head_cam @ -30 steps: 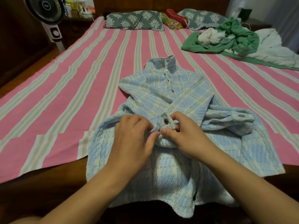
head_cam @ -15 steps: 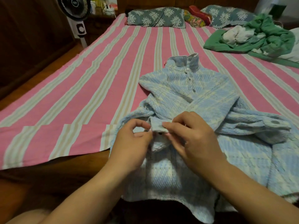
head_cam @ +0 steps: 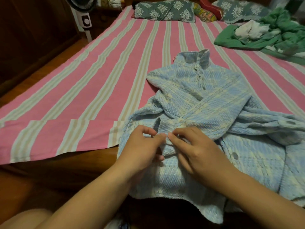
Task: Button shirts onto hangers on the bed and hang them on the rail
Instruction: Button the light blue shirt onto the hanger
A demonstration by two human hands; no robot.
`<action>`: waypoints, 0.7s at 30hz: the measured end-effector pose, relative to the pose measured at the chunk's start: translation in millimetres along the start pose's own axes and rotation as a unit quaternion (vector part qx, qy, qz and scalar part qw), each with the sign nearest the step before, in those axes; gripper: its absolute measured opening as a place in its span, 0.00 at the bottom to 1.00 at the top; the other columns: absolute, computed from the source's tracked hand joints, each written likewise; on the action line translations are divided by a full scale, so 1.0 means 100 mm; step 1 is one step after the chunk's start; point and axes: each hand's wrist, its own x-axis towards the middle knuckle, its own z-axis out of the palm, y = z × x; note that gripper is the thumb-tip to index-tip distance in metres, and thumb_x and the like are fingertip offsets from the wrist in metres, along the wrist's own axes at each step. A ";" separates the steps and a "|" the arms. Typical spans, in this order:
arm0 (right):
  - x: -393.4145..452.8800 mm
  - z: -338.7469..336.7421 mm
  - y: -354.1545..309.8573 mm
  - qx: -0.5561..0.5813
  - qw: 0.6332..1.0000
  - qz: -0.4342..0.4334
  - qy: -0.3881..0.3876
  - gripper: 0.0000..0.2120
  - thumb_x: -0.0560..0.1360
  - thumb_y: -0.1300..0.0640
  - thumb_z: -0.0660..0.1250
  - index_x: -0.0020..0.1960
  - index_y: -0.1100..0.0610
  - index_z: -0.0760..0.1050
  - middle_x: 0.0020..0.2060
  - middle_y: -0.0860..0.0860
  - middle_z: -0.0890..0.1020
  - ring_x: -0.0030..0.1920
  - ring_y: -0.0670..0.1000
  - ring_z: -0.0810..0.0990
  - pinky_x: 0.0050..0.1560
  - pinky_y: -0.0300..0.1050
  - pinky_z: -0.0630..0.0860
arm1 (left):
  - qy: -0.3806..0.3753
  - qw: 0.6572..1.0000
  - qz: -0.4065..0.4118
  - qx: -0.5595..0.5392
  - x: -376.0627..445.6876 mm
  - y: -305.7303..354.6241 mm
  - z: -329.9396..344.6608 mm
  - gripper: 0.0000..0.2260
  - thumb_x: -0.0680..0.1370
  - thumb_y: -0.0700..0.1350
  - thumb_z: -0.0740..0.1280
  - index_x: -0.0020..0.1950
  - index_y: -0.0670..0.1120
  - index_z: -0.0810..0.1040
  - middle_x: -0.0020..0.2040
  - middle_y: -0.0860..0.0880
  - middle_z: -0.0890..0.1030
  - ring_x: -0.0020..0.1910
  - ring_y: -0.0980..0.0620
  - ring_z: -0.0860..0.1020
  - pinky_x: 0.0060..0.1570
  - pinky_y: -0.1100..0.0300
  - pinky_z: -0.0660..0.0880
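A light blue and cream woven shirt (head_cam: 206, 100) lies front up on the pink striped bed (head_cam: 99, 80), collar pointing away, its hem hanging over the near edge. The upper buttons near the collar look fastened. A small pink piece, perhaps a hanger, peeks out at the collar. My left hand (head_cam: 142, 147) and my right hand (head_cam: 196, 151) meet at the shirt's middle, where one sleeve cuff lies folded across the front. Both pinch the fabric edge there between thumb and fingers. The button under my fingertips is hidden.
A heap of green and white clothes (head_cam: 264, 33) lies at the bed's far right. Patterned pillows (head_cam: 163, 11) line the headboard. A standing fan (head_cam: 84, 17) is at the far left beside the bed, above a wooden floor (head_cam: 41, 66).
The view has swung left, so the shirt now sits further right. My hands stay at the shirt's middle; the dark button seen between my fingers a second ago is now covered.
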 end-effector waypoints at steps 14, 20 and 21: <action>-0.13 -0.16 0.05 0.204 0.973 0.085 0.066 0.18 0.75 0.65 0.67 0.64 0.59 0.81 0.62 0.49 0.80 0.64 0.47 0.78 0.64 0.42 0.74 | 0.105 0.975 0.188 0.054 -0.10 -0.16 0.28 0.22 0.74 0.41 0.76 0.38 0.48 0.62 0.34 0.51 0.63 0.32 0.55 0.62 0.36 0.59 0.65; -0.14 -0.14 0.01 0.197 0.976 0.080 0.047 0.20 0.76 0.59 0.64 0.67 0.60 0.79 0.64 0.50 0.78 0.65 0.46 0.76 0.65 0.42 0.73 | 0.090 0.974 0.199 0.061 -0.05 -0.14 0.27 0.22 0.74 0.40 0.76 0.37 0.48 0.61 0.36 0.48 0.64 0.34 0.53 0.62 0.38 0.55 0.65; -0.15 -0.14 0.01 0.195 0.976 0.081 0.044 0.20 0.76 0.59 0.65 0.67 0.60 0.79 0.64 0.50 0.78 0.65 0.46 0.76 0.65 0.42 0.73 | 0.088 0.974 0.199 0.061 -0.04 -0.15 0.27 0.23 0.74 0.40 0.76 0.37 0.48 0.61 0.36 0.47 0.64 0.34 0.52 0.62 0.38 0.55 0.65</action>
